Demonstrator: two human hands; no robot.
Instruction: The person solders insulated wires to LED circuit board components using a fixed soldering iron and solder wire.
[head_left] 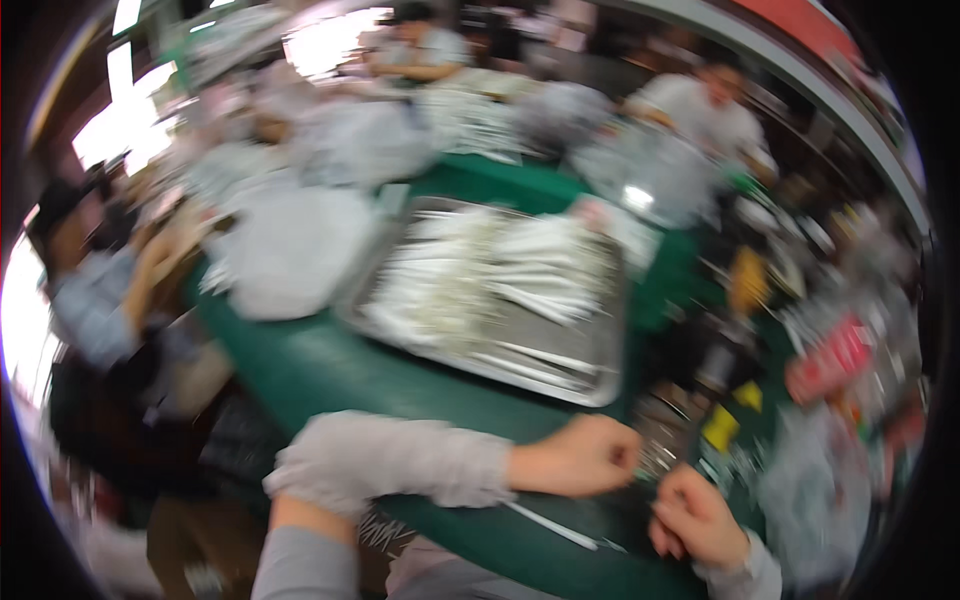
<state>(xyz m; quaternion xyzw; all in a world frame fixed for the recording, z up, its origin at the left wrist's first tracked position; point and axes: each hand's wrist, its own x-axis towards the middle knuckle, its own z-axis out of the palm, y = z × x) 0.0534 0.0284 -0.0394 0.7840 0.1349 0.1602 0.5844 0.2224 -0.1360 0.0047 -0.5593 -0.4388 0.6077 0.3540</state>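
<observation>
My left hand (585,456) is closed in a fist over the near right of the green table, its forearm in a pale grey oversleeve. My right hand (700,518) is just right of it and lower, fingers curled and pressed together. Whatever either hand grips is blurred or too small to make out. A thin white rod-like piece (555,525) slants out from below my left wrist, with fine wisps at its end. Beyond my hands, a metal tray (460,362) carries several bundles of slim white pieces (545,255).
A large white bag (295,250) lies left of the tray on the green table (270,350). Dark tools (705,350), yellow pieces (720,428) and a clear plastic bag (820,495) crowd the right side. A person (95,290) sits at left; others work across the table.
</observation>
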